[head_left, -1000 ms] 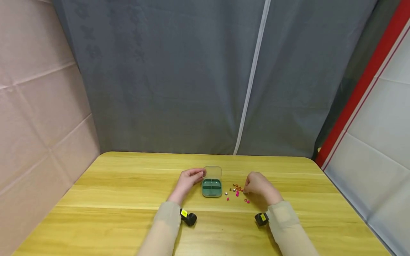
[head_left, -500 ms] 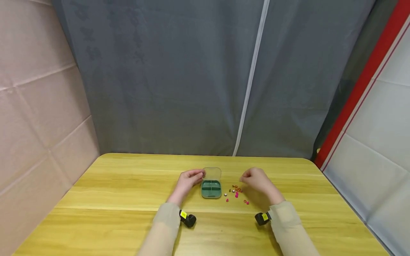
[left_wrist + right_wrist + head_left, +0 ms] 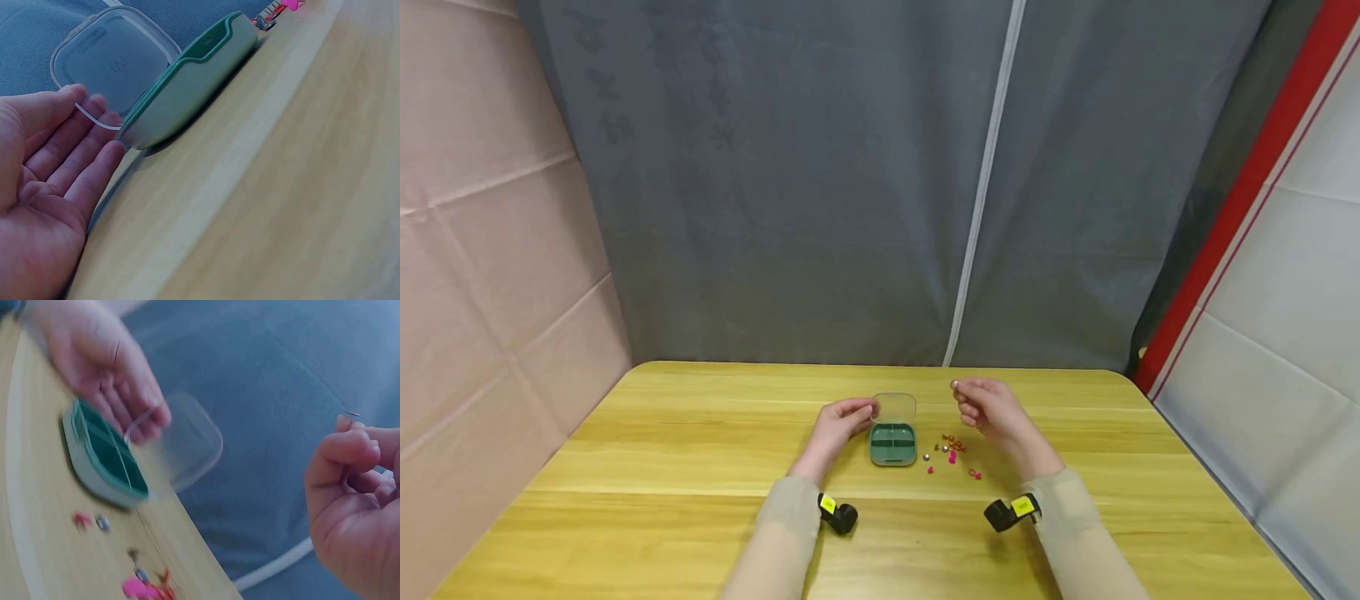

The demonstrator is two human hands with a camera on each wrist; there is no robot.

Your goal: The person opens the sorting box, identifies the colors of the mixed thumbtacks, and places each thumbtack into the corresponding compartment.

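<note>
A small silver bead [image 3: 954,384] is pinched between the thumb and fingertips of the right hand [image 3: 988,408], which is raised above the table [image 3: 662,467] with its other fingers curled loosely inward. In the right wrist view only a thin glint is seen at the fingertips [image 3: 345,425], so the shape of the bead cannot be told.

The green box [image 3: 893,443] lies below and to the left of these fingers, near but not touching them. Its long axis runs away from the person, and its clear lid [image 3: 897,407] stands open at the far end. The box is divided into compartments; whether anything lies in them cannot be told.

The lid is steadied by the left hand [image 3: 837,423], whose fingers are nearly straight and held side by side. In the left wrist view the fingertips [image 3: 106,125] are pressed against the lid's edge and the corner of the box. This hand is the nearer to the box; the right hand alone carries a bead.

A scatter of small red, pink and silver beads [image 3: 952,452] lies on the table just right of the box, beneath the raised right hand.
</note>
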